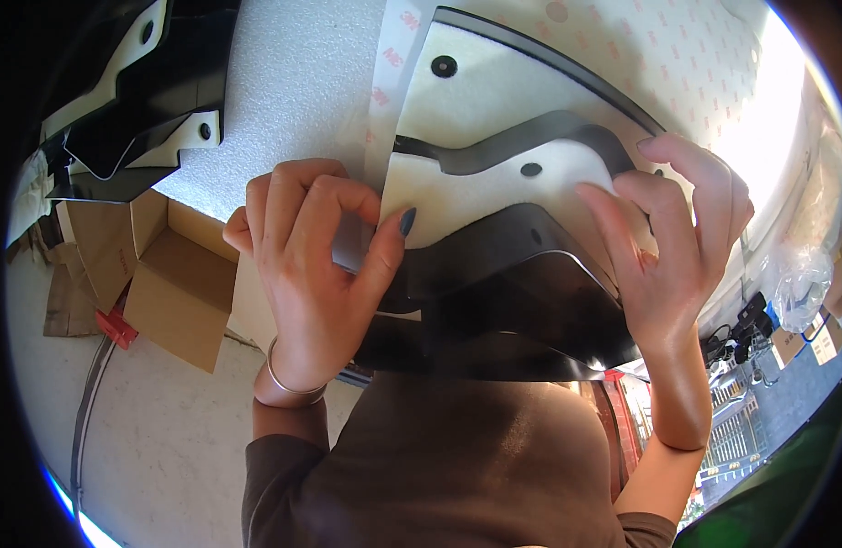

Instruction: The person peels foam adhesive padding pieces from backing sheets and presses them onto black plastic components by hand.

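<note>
A curved black panel (512, 338) with glossy raised ridges lies in front of me, with white felt-like pads set into it. The upper pad (494, 82) and the wavy lower pad (466, 187) both have dark round holes. My left hand (316, 237) is closed at the panel's left edge, its thumb on the lower pad's left end and the other fingers curled beside the edge. At the right end, my right hand (677, 228) has its thumb on the lower pad and its fingers bent round the panel's right edge. Its fingertips are partly hidden.
Beneath the panel is a printed translucent sheet (567, 46) on white foam (302, 82). More black panels (174, 82) with white pads lie at the upper left. An open cardboard box (183, 274) stands below them. Plastic wrap (800, 283) and black cables (745, 324) are at right.
</note>
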`<state>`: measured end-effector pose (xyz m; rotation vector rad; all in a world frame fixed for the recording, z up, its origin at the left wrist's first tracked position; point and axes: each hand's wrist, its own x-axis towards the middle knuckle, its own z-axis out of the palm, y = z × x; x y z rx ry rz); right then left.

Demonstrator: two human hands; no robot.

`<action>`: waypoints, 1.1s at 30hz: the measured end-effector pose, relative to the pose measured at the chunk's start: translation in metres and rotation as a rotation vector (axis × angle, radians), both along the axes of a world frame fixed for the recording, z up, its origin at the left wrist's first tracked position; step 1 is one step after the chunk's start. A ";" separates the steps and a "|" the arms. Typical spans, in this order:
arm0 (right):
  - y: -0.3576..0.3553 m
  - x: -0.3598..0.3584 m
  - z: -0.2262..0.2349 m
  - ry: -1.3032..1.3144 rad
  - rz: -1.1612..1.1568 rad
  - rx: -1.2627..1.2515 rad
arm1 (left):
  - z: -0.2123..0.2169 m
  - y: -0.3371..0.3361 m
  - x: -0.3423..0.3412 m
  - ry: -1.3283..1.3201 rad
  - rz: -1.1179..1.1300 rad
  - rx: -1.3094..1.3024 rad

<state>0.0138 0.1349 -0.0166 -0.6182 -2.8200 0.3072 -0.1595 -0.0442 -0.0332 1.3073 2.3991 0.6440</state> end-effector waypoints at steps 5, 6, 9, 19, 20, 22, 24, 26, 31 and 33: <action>0.000 -0.004 -0.002 0.006 0.005 0.006 | -0.003 0.000 0.001 0.033 0.012 -0.004; 0.000 -0.004 -0.003 0.010 0.007 0.000 | -0.002 0.001 0.001 0.040 0.014 -0.014; 0.000 -0.003 -0.002 0.004 0.007 -0.015 | -0.001 0.000 0.003 0.021 0.018 -0.019; 0.001 -0.001 -0.004 -0.005 0.024 0.012 | 0.002 0.003 0.003 0.100 -0.001 -0.073; 0.001 -0.001 -0.004 -0.004 0.024 0.012 | 0.001 0.003 0.003 0.121 -0.005 -0.074; -0.002 -0.002 -0.002 -0.045 0.010 0.018 | 0.001 0.003 0.003 0.142 -0.007 -0.077; -0.002 -0.003 0.000 -0.059 0.011 0.018 | 0.003 0.003 0.003 0.163 -0.012 -0.092; -0.003 -0.004 0.000 -0.067 0.013 0.017 | 0.001 0.004 0.002 0.171 -0.012 -0.082; -0.003 -0.002 0.002 -0.115 -0.005 0.056 | 0.004 0.008 0.005 0.206 -0.006 -0.137; -0.003 -0.003 0.002 -0.102 0.002 0.060 | 0.001 0.007 0.004 0.270 -0.030 -0.088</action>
